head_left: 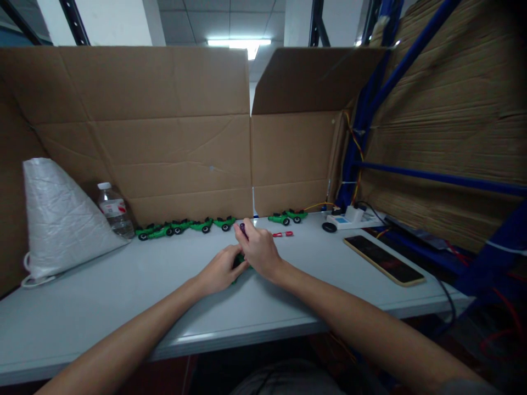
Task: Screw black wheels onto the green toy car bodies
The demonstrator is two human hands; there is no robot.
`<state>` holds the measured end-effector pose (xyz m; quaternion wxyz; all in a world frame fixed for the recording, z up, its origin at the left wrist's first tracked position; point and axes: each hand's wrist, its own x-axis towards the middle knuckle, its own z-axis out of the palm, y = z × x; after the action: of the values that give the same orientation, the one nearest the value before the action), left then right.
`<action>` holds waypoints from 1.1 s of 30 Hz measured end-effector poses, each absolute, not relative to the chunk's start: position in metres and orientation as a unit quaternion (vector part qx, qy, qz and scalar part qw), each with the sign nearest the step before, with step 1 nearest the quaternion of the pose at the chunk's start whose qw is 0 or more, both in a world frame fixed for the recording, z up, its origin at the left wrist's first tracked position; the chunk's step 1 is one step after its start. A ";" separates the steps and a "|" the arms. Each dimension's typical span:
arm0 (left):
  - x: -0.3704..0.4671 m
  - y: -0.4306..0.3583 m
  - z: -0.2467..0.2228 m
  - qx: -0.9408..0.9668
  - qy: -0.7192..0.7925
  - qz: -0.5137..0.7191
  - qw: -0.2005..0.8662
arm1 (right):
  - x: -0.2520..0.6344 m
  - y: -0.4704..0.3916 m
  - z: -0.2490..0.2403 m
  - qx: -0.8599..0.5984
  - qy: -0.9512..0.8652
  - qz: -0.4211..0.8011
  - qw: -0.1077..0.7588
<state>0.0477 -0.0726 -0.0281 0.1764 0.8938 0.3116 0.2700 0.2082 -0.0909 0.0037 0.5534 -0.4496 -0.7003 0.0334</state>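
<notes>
My left hand (222,269) is closed around a green toy car (239,260) low over the middle of the white table. Most of that car is hidden by my fingers; only bits of green show. My right hand (261,249) is closed on a screwdriver (242,229), with just its dark handle end showing above the fingers. Both hands meet over the toy car, and the tool's tip is hidden. Just behind my right hand lies a small red stick-like item (283,234) with a pale band.
Several green toy cars (201,225) line the back left, and two more toy cars (280,218) stand right of centre. A silvery bag (61,225) and water bottle (114,211) are at left. On the right are a phone (385,260), power strip (354,218) and black disc (329,227).
</notes>
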 end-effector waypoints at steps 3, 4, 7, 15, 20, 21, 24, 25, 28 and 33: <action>0.047 -0.072 -0.028 0.889 0.308 0.279 0.193 | 0.212 -0.091 0.003 -0.428 -0.707 0.078 0.558; 0.047 -0.071 -0.027 0.888 0.303 0.281 0.202 | 0.214 -0.091 0.003 -0.420 -0.708 0.096 0.560; 0.046 -0.070 -0.026 0.887 0.288 0.280 0.227 | 0.217 -0.090 0.003 -0.403 -0.716 0.133 0.554; 0.038 -0.065 -0.022 0.883 0.269 0.261 0.281 | 0.222 -0.085 0.006 -0.328 -0.743 0.247 0.528; 0.037 -0.073 -0.008 0.890 0.234 0.245 0.306 | 0.232 -0.076 0.011 -0.259 -0.723 0.412 0.490; 0.037 -0.075 -0.006 0.891 0.233 0.241 0.306 | 0.233 -0.076 0.012 -0.255 -0.718 0.430 0.485; 0.039 -0.079 -0.006 0.892 0.257 0.243 0.283 | 0.229 -0.080 0.013 -0.275 -0.706 0.408 0.510; 0.040 -0.079 -0.007 0.891 0.272 0.249 0.266 | 0.227 -0.082 0.012 -0.291 -0.702 0.380 0.527; 0.043 -0.080 -0.014 0.887 0.316 0.272 0.199 | 0.217 -0.090 0.008 -0.358 -0.675 0.279 0.582; 0.051 -0.083 -0.023 0.878 0.371 0.282 0.105 | 0.208 -0.094 0.004 -0.410 -0.641 0.233 0.605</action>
<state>0.0511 -0.0830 -0.0234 0.1048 0.8784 0.3711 0.2822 0.2076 -0.0935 0.0039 0.6053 -0.4098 -0.6414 0.2328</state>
